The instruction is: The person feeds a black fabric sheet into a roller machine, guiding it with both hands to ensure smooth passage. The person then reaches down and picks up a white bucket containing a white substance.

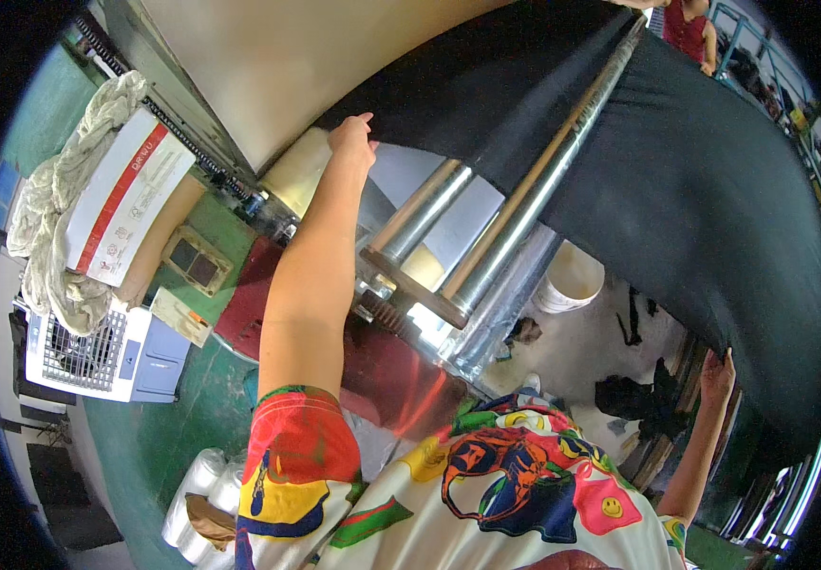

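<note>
A wide sheet of black fabric (686, 190) stretches across the far side and down the right. My left hand (353, 140), arm reaching forward, is closed at the fabric's near left edge; its fingertips are partly hidden. On the right, my right hand (717, 375) pinches the fabric's lower edge, thumb up. Between my hands, a long metal roller (553, 166) slants away from me, with the fabric passing around its far part. Beside it lie a shorter metal roller (422, 211) and a film-wrapped roller (505, 304).
A white bucket (570, 277) stands on the floor beyond the rollers, near dark cloth scraps (638, 399). At left are a white and red box (130, 198), a bundled pale cloth (49, 218) and an air cooler (97, 351). Another person (686, 28) stands at far right.
</note>
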### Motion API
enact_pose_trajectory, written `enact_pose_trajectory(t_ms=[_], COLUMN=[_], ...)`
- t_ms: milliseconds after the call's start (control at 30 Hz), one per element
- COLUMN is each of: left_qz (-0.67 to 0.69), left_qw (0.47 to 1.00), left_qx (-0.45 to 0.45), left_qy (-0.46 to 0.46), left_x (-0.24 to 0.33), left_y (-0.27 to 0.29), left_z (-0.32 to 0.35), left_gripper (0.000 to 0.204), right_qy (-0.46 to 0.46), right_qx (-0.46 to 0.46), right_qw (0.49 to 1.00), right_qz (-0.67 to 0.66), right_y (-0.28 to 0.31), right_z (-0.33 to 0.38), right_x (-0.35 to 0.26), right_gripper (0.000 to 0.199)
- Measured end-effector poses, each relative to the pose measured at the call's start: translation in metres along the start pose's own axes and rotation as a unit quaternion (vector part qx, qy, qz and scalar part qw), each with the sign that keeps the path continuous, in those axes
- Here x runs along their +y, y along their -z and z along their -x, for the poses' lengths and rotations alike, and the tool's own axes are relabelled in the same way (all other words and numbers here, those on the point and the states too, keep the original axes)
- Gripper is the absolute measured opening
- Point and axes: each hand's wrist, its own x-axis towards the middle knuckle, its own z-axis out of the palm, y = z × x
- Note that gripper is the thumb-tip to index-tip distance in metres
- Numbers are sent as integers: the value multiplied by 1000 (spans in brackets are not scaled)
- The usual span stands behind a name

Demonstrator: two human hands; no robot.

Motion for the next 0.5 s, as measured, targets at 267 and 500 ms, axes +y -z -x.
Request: enact_pose_trajectory(t_ms=[267,500], left_qz=[-98,-22], left_qw=[980,989], left_qx=[-163,144], left_qy=[-62,14], left_x=[-13,12], left_y=[-19,-1], left_z=[24,15], left_gripper=[27,6], right_qy=[-162,-151], right_qx=[-223,-202], right_qw=[960,966], right_qz=[48,57], right_y=[42,41], right_z=[75,130], right_x=[95,110], right_gripper=[30,32])
